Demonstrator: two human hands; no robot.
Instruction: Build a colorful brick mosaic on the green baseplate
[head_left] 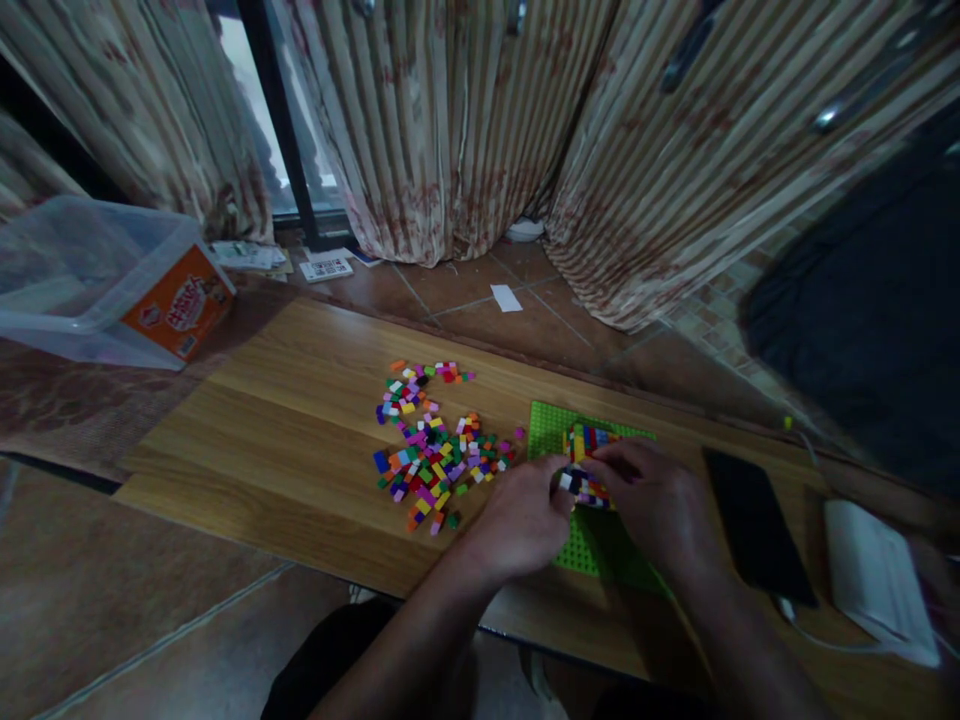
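A green studded baseplate [577,550] lies on the wooden table, and a low structure of multicoloured toy bricks [589,440] stands on it. At the structure's left side my left hand [529,515] has its fingers curled against its edge, close to a white brick [566,482] and some black ones. My right hand [656,495] is over the structure's right part with thumb and fingers pinched together at the bricks. What is between those fingertips is hidden. Left of the baseplate spreads a loose pile of small coloured bricks [439,465].
A black phone [757,525] with a cable and a white box-shaped device [877,575] lie to the right on the table [247,430]. A clear plastic bin [97,290] with an orange label stands at the far left. Patterned curtains [450,120] hang behind.
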